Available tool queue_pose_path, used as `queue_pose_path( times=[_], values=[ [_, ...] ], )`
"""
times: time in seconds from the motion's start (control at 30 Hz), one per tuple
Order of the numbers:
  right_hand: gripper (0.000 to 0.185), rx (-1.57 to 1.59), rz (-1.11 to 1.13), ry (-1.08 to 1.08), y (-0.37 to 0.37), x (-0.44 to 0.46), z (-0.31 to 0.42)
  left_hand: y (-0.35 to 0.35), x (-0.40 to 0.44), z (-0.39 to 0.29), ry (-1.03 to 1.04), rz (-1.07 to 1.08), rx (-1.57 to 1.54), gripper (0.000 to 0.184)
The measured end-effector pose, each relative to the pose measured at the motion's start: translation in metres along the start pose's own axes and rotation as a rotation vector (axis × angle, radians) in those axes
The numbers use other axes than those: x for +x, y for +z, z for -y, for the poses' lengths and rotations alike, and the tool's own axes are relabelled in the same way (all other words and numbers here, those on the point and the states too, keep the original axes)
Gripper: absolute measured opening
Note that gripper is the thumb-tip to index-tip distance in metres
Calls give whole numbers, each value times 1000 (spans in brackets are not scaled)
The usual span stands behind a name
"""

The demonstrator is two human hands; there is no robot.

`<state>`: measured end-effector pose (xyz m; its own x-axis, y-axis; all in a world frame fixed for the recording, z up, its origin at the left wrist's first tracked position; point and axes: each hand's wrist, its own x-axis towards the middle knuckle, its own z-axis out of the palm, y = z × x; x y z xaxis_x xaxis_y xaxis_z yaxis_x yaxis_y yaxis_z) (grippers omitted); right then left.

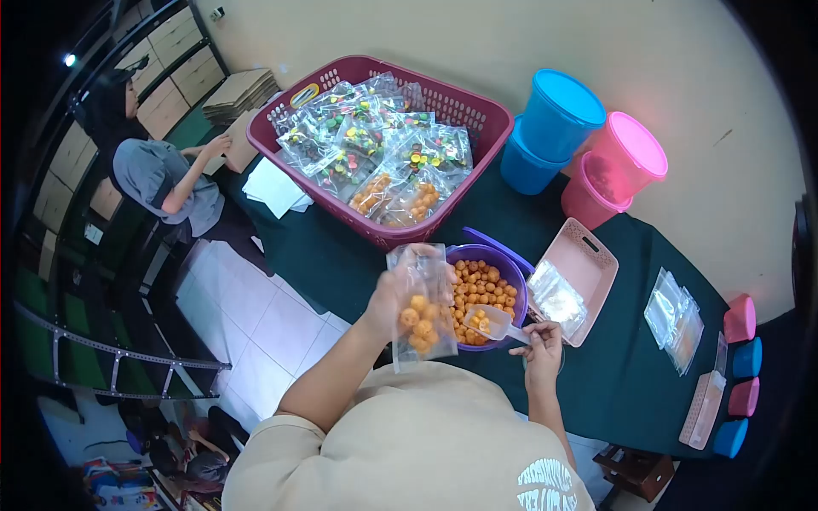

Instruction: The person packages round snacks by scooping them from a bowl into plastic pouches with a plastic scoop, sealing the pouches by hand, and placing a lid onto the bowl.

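Note:
My left hand (386, 298) is closed on a clear plastic bag (409, 281), its fingers partly behind the plastic. Several round orange snack balls (417, 324) lie in the lower part of that bag. In my right hand (543, 347) is the handle of a translucent scoop (498, 322). The scoop's bowl rests over the snack balls (480, 285) in a purple tub (521, 294), and it carries a few of them. A purple lid (498, 248) leans behind the tub's rim.
A maroon basket (375, 232) of filled bags stands behind. Right of the tub is a pink tray (601, 264) with empty bags (558, 294). Blue tubs (558, 111) and pink tubs (626, 153) stand by the wall. More bags (673, 319) lie right. Another person (166, 183) works at left.

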<state>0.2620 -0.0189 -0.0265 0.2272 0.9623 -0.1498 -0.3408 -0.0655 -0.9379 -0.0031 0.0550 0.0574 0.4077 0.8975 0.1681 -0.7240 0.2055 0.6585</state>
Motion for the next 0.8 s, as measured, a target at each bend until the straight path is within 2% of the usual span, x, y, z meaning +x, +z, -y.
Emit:
queue_pose_path(
  times=[0.03,0.1,0.13,0.37,0.43,0.5,0.8],
  values=[
    [13,6,-29,-30,1,0,3,2,1,-1,-9,7,3,60],
    [15,7,-50,-101,2,2,13,5,1,-4,185,-13,1246,59],
    [17,-2,-60,-169,2,1,19,2,5,-4,272,93,1427,58],
    [21,-6,-127,-296,19,2,58,-2,11,3,-8,236,1690,58],
    [21,-12,-174,-323,30,0,66,-4,14,2,-72,271,1662,59],
    [20,-2,-122,-362,38,-1,68,-7,17,-1,-127,287,1658,60],
    [19,-69,-222,-387,62,-2,60,-18,31,-10,-121,419,1545,64]
  ],
)
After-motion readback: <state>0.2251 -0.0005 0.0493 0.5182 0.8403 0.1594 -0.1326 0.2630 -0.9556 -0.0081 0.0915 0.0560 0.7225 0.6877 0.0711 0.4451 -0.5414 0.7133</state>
